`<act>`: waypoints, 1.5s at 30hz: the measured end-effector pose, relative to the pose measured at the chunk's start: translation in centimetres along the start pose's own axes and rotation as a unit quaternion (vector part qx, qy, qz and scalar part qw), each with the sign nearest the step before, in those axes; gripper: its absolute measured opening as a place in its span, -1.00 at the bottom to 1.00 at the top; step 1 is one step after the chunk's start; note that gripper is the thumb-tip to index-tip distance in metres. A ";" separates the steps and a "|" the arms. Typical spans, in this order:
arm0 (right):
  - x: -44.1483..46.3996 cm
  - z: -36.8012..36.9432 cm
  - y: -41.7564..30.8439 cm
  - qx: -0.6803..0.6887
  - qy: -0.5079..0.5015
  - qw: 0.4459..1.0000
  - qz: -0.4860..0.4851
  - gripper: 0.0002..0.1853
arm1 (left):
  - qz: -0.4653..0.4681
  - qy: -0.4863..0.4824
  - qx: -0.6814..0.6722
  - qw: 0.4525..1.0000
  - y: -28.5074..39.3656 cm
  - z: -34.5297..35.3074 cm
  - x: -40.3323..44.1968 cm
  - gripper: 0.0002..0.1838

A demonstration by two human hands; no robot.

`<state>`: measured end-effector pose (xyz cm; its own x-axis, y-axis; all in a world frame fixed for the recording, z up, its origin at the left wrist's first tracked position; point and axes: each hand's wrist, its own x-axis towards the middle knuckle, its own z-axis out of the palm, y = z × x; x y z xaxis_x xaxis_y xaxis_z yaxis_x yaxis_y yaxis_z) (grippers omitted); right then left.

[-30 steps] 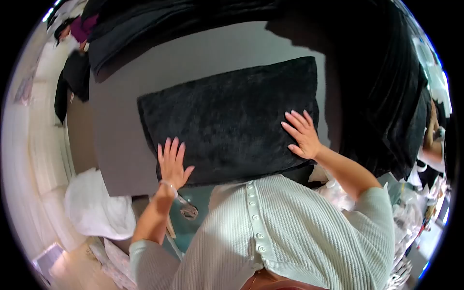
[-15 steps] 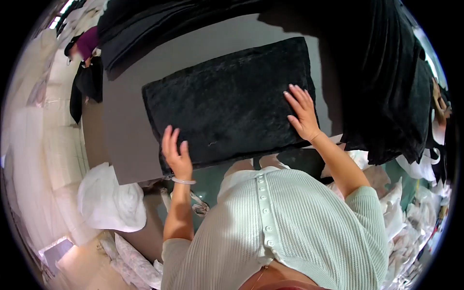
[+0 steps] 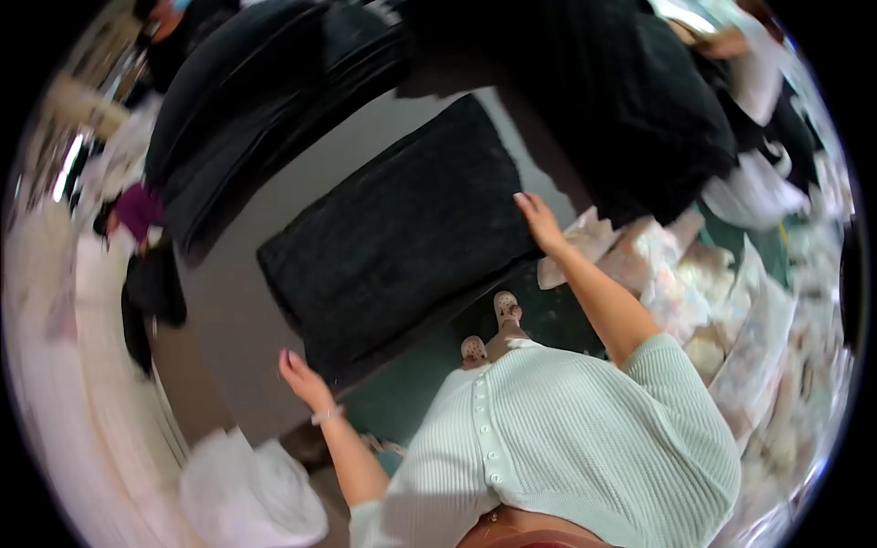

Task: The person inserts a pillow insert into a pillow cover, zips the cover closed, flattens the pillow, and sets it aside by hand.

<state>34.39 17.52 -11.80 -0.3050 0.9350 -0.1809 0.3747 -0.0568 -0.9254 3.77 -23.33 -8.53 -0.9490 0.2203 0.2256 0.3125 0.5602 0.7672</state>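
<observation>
A folded rectangle of black plush fabric point(image 3: 393, 237) lies flat on a grey table point(image 3: 219, 301). My right hand point(image 3: 541, 224) is at its right edge, fingers stretched out along the side. Near the lower left corner of the fabric is my left hand point(image 3: 306, 382), its fingers extended and slightly blurred, with a bracelet on the wrist. Neither hand shows a grip on the cloth. Whether the left fingertips touch its edge I cannot tell.
Large heaps of black fabric point(image 3: 265, 100) line the table's far side, with another dark heap point(image 3: 612, 110) at the right. White bags point(image 3: 676, 274) fill the floor on the right. A white bundle point(image 3: 251, 493) stands lower left. Other people work nearby, one in a purple top point(image 3: 139, 215).
My hands have moved off the top of the fabric to its left and right sides. The view has turned, so the table and fabric appear more tilted.
</observation>
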 end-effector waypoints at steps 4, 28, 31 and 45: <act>-4.9 -0.3 -1.0 -0.027 0.010 0.999 0.037 -0.04 | -0.108 -0.193 -0.223 0.949 -2.4 0.8 0.6 -0.31; -42.5 -30.7 22.8 0.535 0.504 0.663 -0.143 -0.35 | 0.345 -0.726 -0.396 0.444 50.4 25.5 -31.0 -0.04; -42.1 -38.1 24.4 0.484 0.525 0.646 -0.270 -0.36 | 0.443 -0.686 -0.378 0.435 56.6 30.5 -39.0 -0.02; -30.6 -81.4 18.1 0.454 0.258 0.623 -0.583 -0.34 | 0.358 -0.766 -0.139 0.515 57.7 46.3 -51.2 -0.18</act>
